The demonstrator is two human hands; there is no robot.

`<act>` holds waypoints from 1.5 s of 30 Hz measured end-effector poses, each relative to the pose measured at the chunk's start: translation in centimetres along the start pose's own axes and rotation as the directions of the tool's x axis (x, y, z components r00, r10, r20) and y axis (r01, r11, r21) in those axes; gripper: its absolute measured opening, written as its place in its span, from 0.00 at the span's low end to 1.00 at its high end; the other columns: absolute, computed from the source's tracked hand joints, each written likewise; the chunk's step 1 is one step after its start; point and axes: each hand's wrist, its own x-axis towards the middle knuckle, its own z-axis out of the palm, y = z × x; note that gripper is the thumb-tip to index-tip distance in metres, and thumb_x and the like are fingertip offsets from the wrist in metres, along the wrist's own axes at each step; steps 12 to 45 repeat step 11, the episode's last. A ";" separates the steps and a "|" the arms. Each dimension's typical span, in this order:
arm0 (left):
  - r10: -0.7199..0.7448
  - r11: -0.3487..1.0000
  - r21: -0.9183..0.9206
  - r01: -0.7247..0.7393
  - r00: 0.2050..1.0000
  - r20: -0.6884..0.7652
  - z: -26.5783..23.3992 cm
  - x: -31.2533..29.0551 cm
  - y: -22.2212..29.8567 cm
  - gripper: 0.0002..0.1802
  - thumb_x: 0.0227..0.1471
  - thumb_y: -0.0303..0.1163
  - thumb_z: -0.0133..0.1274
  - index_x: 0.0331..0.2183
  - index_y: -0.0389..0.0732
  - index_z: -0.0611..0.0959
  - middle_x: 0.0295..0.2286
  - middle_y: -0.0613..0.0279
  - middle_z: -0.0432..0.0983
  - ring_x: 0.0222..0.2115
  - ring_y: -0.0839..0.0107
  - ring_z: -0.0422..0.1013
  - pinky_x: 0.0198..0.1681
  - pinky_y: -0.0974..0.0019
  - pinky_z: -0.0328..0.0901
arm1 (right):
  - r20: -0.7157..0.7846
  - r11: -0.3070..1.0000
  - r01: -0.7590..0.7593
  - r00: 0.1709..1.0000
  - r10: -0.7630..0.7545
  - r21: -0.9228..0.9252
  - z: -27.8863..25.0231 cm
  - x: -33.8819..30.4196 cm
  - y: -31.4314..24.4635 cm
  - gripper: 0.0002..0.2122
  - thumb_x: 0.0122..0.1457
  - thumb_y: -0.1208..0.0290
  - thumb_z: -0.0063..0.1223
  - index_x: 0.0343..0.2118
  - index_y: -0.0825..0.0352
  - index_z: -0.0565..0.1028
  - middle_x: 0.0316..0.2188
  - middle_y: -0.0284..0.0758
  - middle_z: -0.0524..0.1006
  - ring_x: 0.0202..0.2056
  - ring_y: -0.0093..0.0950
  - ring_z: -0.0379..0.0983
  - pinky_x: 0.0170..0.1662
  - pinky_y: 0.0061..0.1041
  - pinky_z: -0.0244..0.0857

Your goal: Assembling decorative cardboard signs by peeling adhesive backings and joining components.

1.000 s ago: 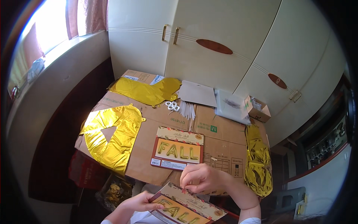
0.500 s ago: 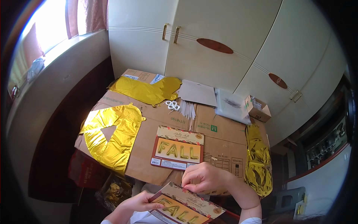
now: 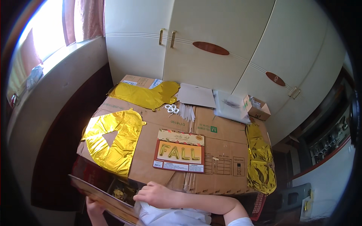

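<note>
My left hand (image 3: pixel 95 208) grips a flat printed balloon package (image 3: pixel 103 197), tilted nearly edge-on at the lower left, below the table's front edge. Beside its right part my right hand (image 3: pixel 156 194) is closed with fingers curled; whether anything is in them is hidden. A matching balloon package (image 3: pixel 179 151) lies face up on the cardboard, showing gold letter balloons. To its left lies a flat gold foil balloon (image 3: pixel 122 141) with a triangular hole. Another gold foil balloon (image 3: pixel 147 94) lies behind it, and a crinkled one (image 3: pixel 260 160) runs along the right edge.
Cardboard (image 3: pixel 222 147) covers the table. White ribbon rolls (image 3: pixel 171 109), pale straws (image 3: pixel 186 112), a grey card (image 3: pixel 196 95), a clear plastic bag (image 3: pixel 228 105) and a small open box (image 3: pixel 257 107) stand towards the back. An open container with gold bits (image 3: pixel 120 193) is below the front edge.
The held package has swung left and down, turning from face-up to nearly edge-on. My right hand has moved left and down from the package's top edge. The view has shifted slightly.
</note>
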 end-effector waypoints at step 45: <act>0.119 0.975 0.218 -0.028 0.901 -0.416 -7.6 -5.0 2.8 0.30 0.44 0.28 0.59 0.50 0.35 0.66 0.41 0.53 0.71 0.37 0.62 0.71 0.36 0.63 0.68 | -0.623 0.205 0.713 0.691 -0.367 0.670 -7.6 0.1 -10.3 0.26 0.56 0.50 0.43 0.09 0.60 0.55 0.08 0.26 0.52 0.11 0.26 0.52 0.34 0.31 0.53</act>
